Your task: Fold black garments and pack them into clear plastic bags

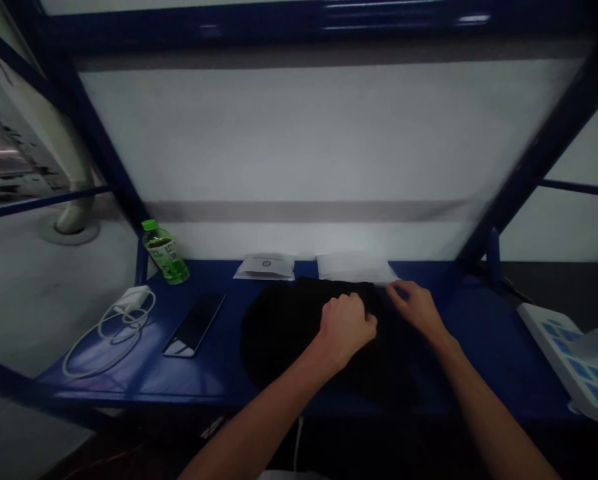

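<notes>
A dark black cloth item (283, 327), perhaps a folded garment, lies on the blue shelf; its exact shape is lost in shadow. My left hand (346, 327) is closed on top of it, fingers curled into the fabric. To the right, my right hand (416, 307) has its thumb and fingers brought together at the cloth's right edge, beside the near corner of a white packet (353, 267). What is pinched there, if anything, is not clear. A second white packet (266, 267) with a small dark round mark rests behind the cloth, left of the first.
On the blue shelf (213, 380) to the left are a phone (195, 325), a white charger with coiled cable (133, 299) and a green-capped bottle (165, 253). A white tray with blue labels (573, 357) stands at right. Blue frame bars rise on both sides.
</notes>
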Demonstrator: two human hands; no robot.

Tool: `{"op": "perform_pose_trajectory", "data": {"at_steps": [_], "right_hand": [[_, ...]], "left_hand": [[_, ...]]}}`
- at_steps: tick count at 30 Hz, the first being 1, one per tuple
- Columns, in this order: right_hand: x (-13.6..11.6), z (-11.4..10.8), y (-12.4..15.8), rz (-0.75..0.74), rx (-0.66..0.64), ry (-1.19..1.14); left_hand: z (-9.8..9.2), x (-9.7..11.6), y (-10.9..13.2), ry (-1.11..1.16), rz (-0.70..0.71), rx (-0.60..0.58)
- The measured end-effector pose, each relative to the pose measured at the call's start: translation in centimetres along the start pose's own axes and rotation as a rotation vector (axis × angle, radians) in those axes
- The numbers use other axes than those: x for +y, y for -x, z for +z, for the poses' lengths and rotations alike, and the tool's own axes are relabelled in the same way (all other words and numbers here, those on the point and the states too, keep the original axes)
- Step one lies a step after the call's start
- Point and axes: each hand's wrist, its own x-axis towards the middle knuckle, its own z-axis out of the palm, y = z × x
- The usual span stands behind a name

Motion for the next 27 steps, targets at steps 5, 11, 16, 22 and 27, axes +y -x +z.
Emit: {"op": "perform_pose_trajectory", "data": {"at_steps": [5,11,16,22,27], "right_hand": [[0.4,0.1,0.1,0.012,-0.017,0.011],[-0.1,0.4,0.0,0.009,-0.025,-0.011],[-0.7,0.4,0.1,-0.008,-0.032,-0.028],[-1.2,0.0,0.0,-0.016,-0.008,-0.056],[-1.5,-0.1,0.0,-0.002,-0.003,-0.073]], "left_hand": [[2.1,0.5,-0.7,0.149,0.047,-0.011],[3.0,0.3,0.6,0.041,0.095,0.015],[3.7,0.4,-0.4,0.040,0.068,-0.050],[2.5,-2.2,-1.4,0.324,0.038,0.061],[-0.9,-6.5,-0.6,0.454,-0.098,0.255]]}}
